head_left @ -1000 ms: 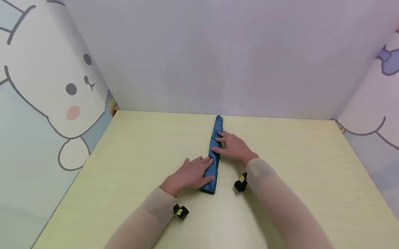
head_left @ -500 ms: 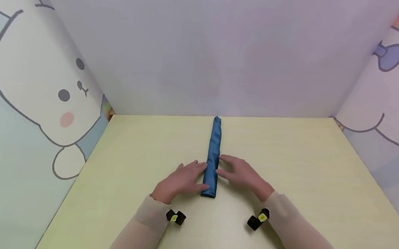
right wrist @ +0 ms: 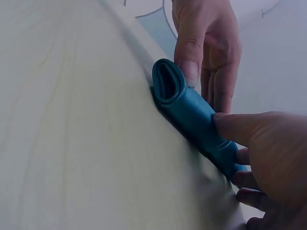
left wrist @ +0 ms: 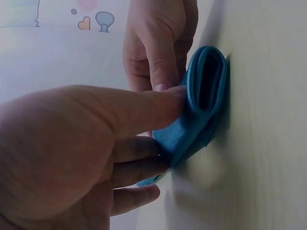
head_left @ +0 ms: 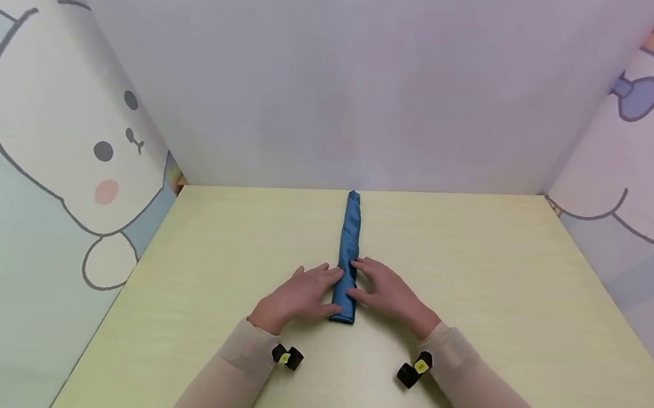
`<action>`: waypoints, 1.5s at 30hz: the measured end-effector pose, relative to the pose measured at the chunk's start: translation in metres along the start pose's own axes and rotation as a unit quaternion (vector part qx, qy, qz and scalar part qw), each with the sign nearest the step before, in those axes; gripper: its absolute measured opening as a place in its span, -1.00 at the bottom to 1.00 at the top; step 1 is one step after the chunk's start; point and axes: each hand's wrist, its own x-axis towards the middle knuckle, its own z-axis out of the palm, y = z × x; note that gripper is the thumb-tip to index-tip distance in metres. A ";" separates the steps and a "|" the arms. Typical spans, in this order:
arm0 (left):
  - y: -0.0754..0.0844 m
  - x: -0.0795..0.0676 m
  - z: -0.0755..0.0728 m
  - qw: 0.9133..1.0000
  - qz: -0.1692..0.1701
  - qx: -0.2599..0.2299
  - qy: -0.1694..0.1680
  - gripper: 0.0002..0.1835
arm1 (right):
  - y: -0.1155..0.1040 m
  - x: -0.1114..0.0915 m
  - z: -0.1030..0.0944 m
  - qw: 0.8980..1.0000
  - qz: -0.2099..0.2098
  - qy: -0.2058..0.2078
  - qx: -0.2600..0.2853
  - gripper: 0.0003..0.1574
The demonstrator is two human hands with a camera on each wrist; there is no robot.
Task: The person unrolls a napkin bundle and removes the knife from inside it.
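Observation:
A blue, slightly shiny cloth (head_left: 350, 241) lies rolled into a long narrow strip, running away from me on the table. Its near end, seen in the left wrist view, shows several flattened layers of the roll (left wrist: 211, 79). At the left side of its near part, my left hand (head_left: 299, 296) touches it with thumb and fingertips, the fingers fairly straight. Opposite, my right hand (head_left: 393, 296) rests its thumb and fingertips against the right side. In the right wrist view, both thumbs lie on the upper face of the roll (right wrist: 189, 112).
The pale wooden table (head_left: 472, 260) meets a plain light wall (head_left: 336, 89) at the back, where the roll's far end reaches. Cartoon-printed panels (head_left: 49, 144) stand to the left and right. A small black camera (head_left: 287, 357) is strapped at each wrist.
My right hand has slid along the roll from its middle toward me, lifted its fingers slightly outward, then touched it again. My left hand has stayed near the close end.

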 end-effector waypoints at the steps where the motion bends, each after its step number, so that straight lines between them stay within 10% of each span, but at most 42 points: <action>1: 0.001 0.001 0.000 1.000 0.002 0.002 0.000 -0.18 | 0.000 0.000 -0.002 1.000 0.004 -0.001 0.001 -0.12; 45: 0.007 0.002 0.006 1.000 -0.001 0.018 0.020 -0.17 | 0.002 -0.002 -0.004 1.000 -0.004 -0.005 -0.001 -0.19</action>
